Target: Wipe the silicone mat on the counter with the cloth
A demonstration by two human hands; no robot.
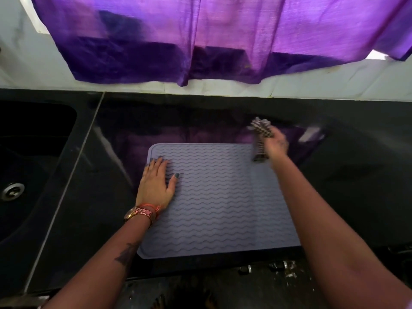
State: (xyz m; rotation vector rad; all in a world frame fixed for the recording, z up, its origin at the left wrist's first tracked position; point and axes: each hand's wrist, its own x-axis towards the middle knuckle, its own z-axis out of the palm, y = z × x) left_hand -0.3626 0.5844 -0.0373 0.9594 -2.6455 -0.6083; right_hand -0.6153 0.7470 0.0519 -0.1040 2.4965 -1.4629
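Grey rectangular silicone mat (214, 201) with wavy ridges lies flat on glossy black counter (93, 197). Left hand (157, 182) rests flat, fingers straight, on mat's left part; rose-gold watch (139, 215) on wrist. Right hand (276, 141), blurred, grips bunched checked cloth (260, 139) at mat's far right corner. Black sink (29, 166) left. Purple curtain (211, 39) hangs behind.

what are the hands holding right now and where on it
The right hand grips the checked cloth around its bunched middle, ends sticking out. The left hand holds nothing; it presses flat on the silicone mat.
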